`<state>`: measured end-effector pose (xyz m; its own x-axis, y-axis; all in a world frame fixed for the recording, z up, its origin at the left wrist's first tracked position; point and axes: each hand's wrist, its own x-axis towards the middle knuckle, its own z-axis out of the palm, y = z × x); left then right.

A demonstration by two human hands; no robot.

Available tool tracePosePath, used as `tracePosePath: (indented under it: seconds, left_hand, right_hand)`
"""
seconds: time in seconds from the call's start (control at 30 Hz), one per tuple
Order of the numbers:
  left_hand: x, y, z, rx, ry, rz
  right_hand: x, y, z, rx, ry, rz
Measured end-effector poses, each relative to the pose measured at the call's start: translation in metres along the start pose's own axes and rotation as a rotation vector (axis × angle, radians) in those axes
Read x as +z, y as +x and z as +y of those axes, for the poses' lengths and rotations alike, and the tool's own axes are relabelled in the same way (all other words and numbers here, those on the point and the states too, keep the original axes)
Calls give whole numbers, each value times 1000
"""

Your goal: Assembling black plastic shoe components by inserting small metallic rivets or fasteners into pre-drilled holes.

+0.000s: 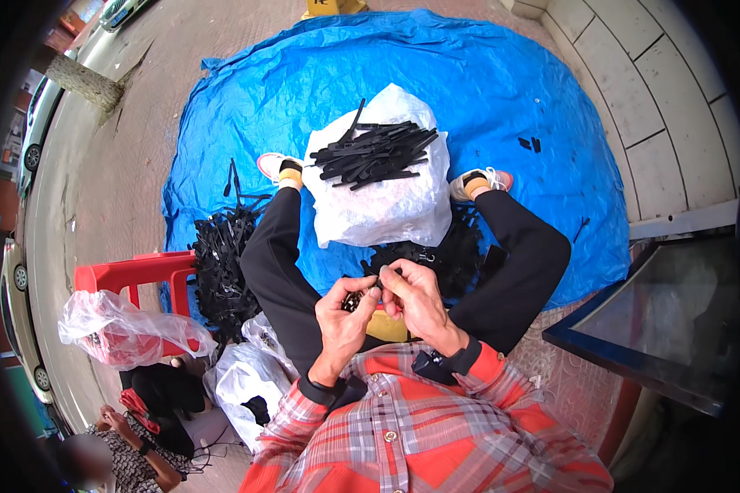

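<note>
My left hand (343,327) and my right hand (422,302) meet in front of my body, above my lap. Their fingertips are pinched together around something small and dark, mostly covered by the fingers. Beyond them, a white plastic-wrapped bundle (378,215) sits between my feet. A heap of flat black strips (376,153) lies on top of it. More black pieces (446,261) are piled between my legs, just past my right hand. A larger black heap (222,275) rests beside my left leg.
A blue tarp (255,90) spreads beneath everything. To the left stand a red plastic stool (136,269) draped with clear plastic and a white bag (242,382). Another person (144,456) sits at the lower left. A dark-framed panel (633,345) and a tiled wall (633,99) border the right side.
</note>
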<state>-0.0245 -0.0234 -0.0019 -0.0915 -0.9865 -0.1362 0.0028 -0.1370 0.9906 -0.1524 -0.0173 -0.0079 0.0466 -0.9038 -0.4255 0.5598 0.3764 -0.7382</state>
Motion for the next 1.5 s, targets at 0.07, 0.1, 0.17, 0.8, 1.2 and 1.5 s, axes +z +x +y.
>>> tracePosePath:
  seconds: [0.07,0.1,0.17,0.8,1.2,1.5]
  left_hand:
    - [1,-2,-1,-59,-77,4]
    - [0,-4,-2,-80,-129,-3]
    - [1,-6,1,-130,-124,4]
    - [2,0,16,-330,-329,-14]
    - [-1,1,19,-345,-204,-92]
    - [3,0,7,-315,-136,-66]
  right_hand:
    - [1,-4,-2,-39,-57,-5]
    - [3,-5,-2,-43,-57,-12]
    - [4,-9,-4,-80,-117,7]
    - [1,-14,-10,-130,-185,-37]
    - [-7,-13,-9,-92,-248,-48]
    - [-5,-14,1,-269,-560,39]
